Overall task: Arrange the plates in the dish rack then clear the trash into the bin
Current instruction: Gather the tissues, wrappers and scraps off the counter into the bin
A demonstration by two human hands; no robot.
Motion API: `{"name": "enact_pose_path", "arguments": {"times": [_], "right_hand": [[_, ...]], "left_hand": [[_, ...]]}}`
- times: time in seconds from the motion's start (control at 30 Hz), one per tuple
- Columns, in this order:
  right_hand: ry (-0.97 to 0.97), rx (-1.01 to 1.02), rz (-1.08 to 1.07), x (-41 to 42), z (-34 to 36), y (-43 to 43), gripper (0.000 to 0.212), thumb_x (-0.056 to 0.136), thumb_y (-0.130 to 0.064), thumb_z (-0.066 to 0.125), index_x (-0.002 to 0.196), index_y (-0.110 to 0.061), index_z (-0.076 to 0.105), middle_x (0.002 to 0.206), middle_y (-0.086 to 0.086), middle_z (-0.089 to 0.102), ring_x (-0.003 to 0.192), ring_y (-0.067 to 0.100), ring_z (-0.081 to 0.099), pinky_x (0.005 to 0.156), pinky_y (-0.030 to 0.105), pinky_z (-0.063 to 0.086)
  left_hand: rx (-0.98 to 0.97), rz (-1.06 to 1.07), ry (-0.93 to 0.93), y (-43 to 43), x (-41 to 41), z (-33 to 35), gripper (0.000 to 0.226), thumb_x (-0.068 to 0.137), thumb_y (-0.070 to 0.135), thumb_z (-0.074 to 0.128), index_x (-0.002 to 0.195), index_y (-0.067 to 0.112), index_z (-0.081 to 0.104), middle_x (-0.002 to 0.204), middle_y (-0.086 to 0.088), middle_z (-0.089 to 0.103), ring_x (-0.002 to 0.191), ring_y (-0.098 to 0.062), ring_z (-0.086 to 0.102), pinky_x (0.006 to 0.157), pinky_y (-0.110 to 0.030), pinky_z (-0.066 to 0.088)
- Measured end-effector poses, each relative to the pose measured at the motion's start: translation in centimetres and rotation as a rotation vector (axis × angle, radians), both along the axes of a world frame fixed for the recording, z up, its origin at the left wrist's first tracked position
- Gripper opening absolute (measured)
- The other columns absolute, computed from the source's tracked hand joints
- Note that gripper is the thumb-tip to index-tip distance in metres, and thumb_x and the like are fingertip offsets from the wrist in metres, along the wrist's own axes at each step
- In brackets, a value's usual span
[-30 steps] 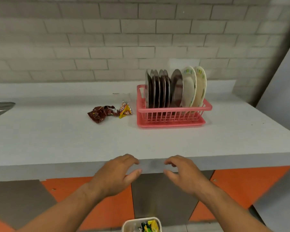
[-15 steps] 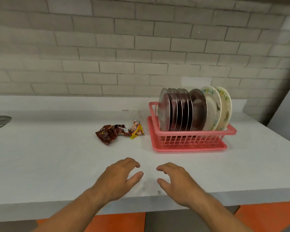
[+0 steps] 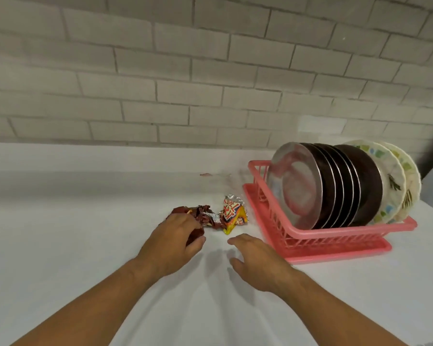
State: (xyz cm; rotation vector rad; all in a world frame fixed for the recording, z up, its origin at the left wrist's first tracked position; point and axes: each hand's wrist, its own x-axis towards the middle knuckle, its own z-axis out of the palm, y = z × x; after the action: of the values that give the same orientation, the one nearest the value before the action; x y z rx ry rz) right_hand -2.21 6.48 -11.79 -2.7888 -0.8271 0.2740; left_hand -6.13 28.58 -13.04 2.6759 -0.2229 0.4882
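The left hand [image 3: 170, 243] is gripping the brown wrapper [image 3: 205, 216] to the left of the pink dish rack [image 3: 310, 233].
The steel plates [image 3: 300, 191] are standing on edge in a row from the dish rack's left end, and two patterned plates [image 3: 390, 186] are leaning at its right end. The brown wrapper is lying on the white tabletop [image 3: 60, 245], touching a yellow wrapper [image 3: 235, 213] that is sitting between it and the dish rack. The left hand's fingers are curling over the brown wrapper, thumb at its near edge. The right hand [image 3: 258, 260] is hovering with relaxed fingers, holding nothing, just beside the dish rack's near-left corner.
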Motion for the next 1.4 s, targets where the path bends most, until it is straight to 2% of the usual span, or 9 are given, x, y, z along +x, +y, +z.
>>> {"name": "enact_pose_path", "arguments": {"times": [0.17,0.27,0.53,0.6,0.7,0.83,1.1,1.27,1.4], "right_hand": [[0.022,-0.020,-0.023,1.3,-0.3,1.5,0.050,0.096,-0.035,0.045,0.145,-0.025,0.037,0.150,-0.005,0.037,0.133,0.017,0.038,0.107,0.033,0.036],[0.009,-0.017,-0.033,1.9,-0.3,1.4,0.050,0.096,-0.035,0.045,0.144,-0.026,0.037,0.149,-0.006,0.038,0.133,0.015,0.038,0.108,0.032,0.035],[-0.154,0.116,-0.013,6.1,0.4,3.3,0.030,0.092,-0.026,0.051,0.120,-0.020,0.058,0.123,-0.003,0.056,0.115,0.019,0.049,0.096,0.031,0.043],[-0.205,0.079,0.007,7.6,0.2,4.3,0.034,0.092,-0.027,0.050,0.124,-0.017,0.057,0.128,-0.001,0.054,0.122,0.019,0.045,0.104,0.032,0.038],[-0.265,0.028,-0.020,9.5,-0.4,5.3,0.048,0.092,-0.032,0.050,0.138,-0.017,0.046,0.145,0.005,0.041,0.135,0.022,0.032,0.113,0.032,0.023],[-0.196,-0.018,-0.197,11.0,-1.3,5.9,0.070,0.090,-0.048,0.053,0.148,-0.022,0.024,0.159,0.009,0.010,0.141,0.031,0.020,0.113,0.038,0.026],[-0.185,-0.099,-0.292,10.9,-3.3,5.8,0.066,0.085,-0.059,0.050,0.137,-0.020,0.041,0.128,0.004,0.054,0.115,0.025,0.043,0.097,0.039,0.041],[-0.336,-0.108,-0.307,8.5,-5.6,5.1,0.054,0.087,-0.064,0.033,0.122,-0.027,0.054,0.115,-0.004,0.059,0.105,0.020,0.043,0.092,0.039,0.036],[-0.413,0.035,-0.332,6.2,-7.0,4.6,0.047,0.084,-0.060,0.040,0.106,-0.026,0.063,0.098,-0.004,0.059,0.098,0.021,0.045,0.088,0.038,0.039]], "left_hand": [[0.187,-0.027,0.206,1.1,5.6,-1.0,0.071,0.083,0.063,0.048,0.144,0.029,0.032,0.153,0.003,0.023,0.141,-0.022,0.015,0.111,-0.044,0.024],[0.288,-0.046,0.359,1.4,7.8,-2.3,0.085,0.079,0.075,0.040,0.149,0.036,0.012,0.159,0.008,0.000,0.144,-0.025,0.005,0.112,-0.052,0.018],[0.228,-0.027,0.219,1.1,7.0,-5.0,0.076,0.076,0.068,0.040,0.144,0.036,0.027,0.145,0.011,0.030,0.123,-0.018,0.035,0.095,-0.038,0.034],[0.209,-0.026,0.199,1.1,6.1,-5.3,0.068,0.079,0.062,0.040,0.141,0.036,0.032,0.139,0.011,0.036,0.116,-0.018,0.039,0.093,-0.036,0.035],[0.167,-0.043,0.172,1.4,4.8,-5.5,0.058,0.085,0.050,0.041,0.141,0.034,0.037,0.127,0.009,0.045,0.106,-0.016,0.045,0.088,-0.031,0.039],[0.193,-0.052,0.199,2.1,4.1,-5.6,0.055,0.094,0.042,0.036,0.147,0.038,0.022,0.119,0.007,0.046,0.099,-0.014,0.049,0.081,-0.025,0.039],[0.229,0.005,0.324,1.8,4.9,-5.4,0.058,0.085,0.075,0.029,0.129,0.040,0.041,0.107,0.009,0.051,0.090,-0.013,0.051,0.081,-0.029,0.038],[0.206,0.035,0.133,1.1,5.2,-5.8,0.043,0.086,0.062,0.038,0.106,0.029,0.058,0.092,0.010,0.046,0.090,-0.013,0.043,0.085,-0.031,0.034],[0.019,-0.038,0.089,0.9,5.4,-6.1,0.032,0.081,0.039,0.057,0.101,0.016,0.064,0.116,0.006,0.051,0.117,-0.016,0.044,0.097,-0.033,0.040]]}}
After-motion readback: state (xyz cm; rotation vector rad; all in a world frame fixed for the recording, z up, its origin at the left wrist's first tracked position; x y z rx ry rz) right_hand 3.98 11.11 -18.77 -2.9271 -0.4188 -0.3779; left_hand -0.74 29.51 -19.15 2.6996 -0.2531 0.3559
